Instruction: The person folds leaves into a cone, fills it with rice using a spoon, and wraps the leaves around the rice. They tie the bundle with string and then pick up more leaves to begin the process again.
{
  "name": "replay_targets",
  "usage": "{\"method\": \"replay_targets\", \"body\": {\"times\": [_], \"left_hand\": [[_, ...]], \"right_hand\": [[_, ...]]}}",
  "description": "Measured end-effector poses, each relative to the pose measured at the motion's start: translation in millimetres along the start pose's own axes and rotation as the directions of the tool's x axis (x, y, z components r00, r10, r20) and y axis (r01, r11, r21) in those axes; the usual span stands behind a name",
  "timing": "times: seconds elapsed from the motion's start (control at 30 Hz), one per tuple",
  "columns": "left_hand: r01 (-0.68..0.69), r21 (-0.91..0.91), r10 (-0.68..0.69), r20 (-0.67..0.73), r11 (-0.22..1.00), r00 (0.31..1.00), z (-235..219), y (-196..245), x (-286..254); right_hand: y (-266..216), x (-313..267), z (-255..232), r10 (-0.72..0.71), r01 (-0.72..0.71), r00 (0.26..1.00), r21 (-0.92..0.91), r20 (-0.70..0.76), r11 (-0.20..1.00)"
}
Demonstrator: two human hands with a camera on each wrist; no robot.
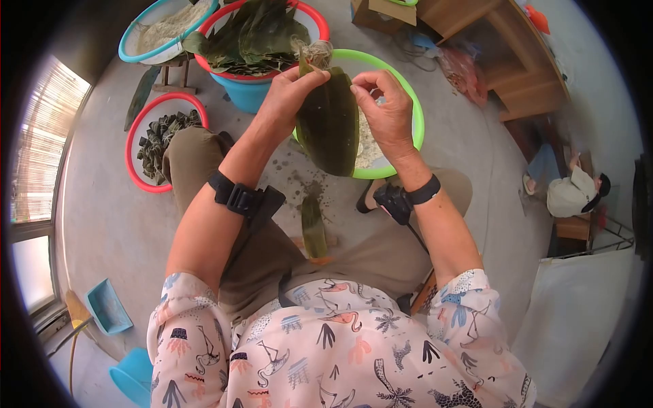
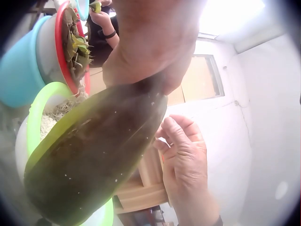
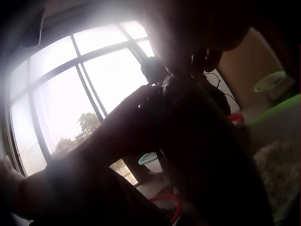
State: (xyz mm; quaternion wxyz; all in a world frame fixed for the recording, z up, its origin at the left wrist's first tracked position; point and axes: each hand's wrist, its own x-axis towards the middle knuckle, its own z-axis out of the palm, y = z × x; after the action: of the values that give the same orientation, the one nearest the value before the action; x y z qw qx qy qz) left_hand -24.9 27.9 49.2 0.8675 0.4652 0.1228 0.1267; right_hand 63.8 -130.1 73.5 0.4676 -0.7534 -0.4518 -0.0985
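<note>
A broad dark green bamboo leaf (image 1: 330, 126), seemingly overlapped with another, hangs in front of me over the green-rimmed basin (image 1: 418, 112). My left hand (image 1: 292, 95) pinches its upper end between thumb and fingers. On the leaf's right edge, near the top, the thumb and fingertips of my right hand (image 1: 386, 112) pinch together. The left wrist view shows the leaf (image 2: 94, 146) spread wide below the left hand (image 2: 150, 42), with the right hand (image 2: 186, 157) at its edge. Pale grain lies in the basin, partly hidden by the leaf. The right wrist view is dark.
A red-rimmed tub (image 1: 320, 20) of leaves with a bundle of pale string (image 1: 314, 53) stands ahead. Left of it are a blue-rimmed basin (image 1: 126, 44) of grain and a red basin (image 1: 131, 136) of leaf-wrapped bundles. A loose leaf (image 1: 313, 228) lies between my knees. Another person (image 1: 571, 194) sits at right.
</note>
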Motion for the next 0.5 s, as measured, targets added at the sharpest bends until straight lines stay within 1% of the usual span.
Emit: {"method": "replay_targets", "body": {"times": [0.03, 0.17, 0.23, 0.27, 0.33, 0.43, 0.5], "left_hand": [[0.011, -0.014, -0.011, -0.008, 1.0, 1.0, 0, 0, 0], [-0.001, 0.034, 0.0, 0.017, 0.999, 1.0, -5, -6, 4], [-0.023, 0.034, 0.023, 0.019, 0.999, 1.0, -6, -8, 5], [-0.023, 0.034, 0.022, 0.018, 0.999, 1.0, -6, -9, 4], [-0.031, -0.006, 0.032, 0.019, 0.999, 0.999, -3, -7, 2], [-0.047, -0.007, 0.047, 0.022, 0.999, 0.999, -5, -8, 4], [-0.047, -0.006, 0.047, 0.029, 0.999, 0.998, -5, -9, 3]], "right_hand": [[-3, 1, 1, 0.039, -0.038, 0.999, 0.053, -0.026, 0.998], [-6, 9, -2, 0.021, -0.023, 0.999, 0.066, 0.024, 0.998], [-5, 12, -2, -0.028, 0.024, 0.997, 0.054, 0.07, 0.998], [-5, 12, -1, -0.027, 0.023, 0.997, 0.054, 0.071, 0.998], [-6, 13, 0, -0.063, 0.059, 0.993, 0.047, 0.098, 0.997], [-3, 15, 0, -0.085, 0.086, 0.989, -0.003, 0.124, 0.996], [-2, 16, -1, -0.07, 0.072, 0.988, -0.01, 0.141, 0.997]]}}
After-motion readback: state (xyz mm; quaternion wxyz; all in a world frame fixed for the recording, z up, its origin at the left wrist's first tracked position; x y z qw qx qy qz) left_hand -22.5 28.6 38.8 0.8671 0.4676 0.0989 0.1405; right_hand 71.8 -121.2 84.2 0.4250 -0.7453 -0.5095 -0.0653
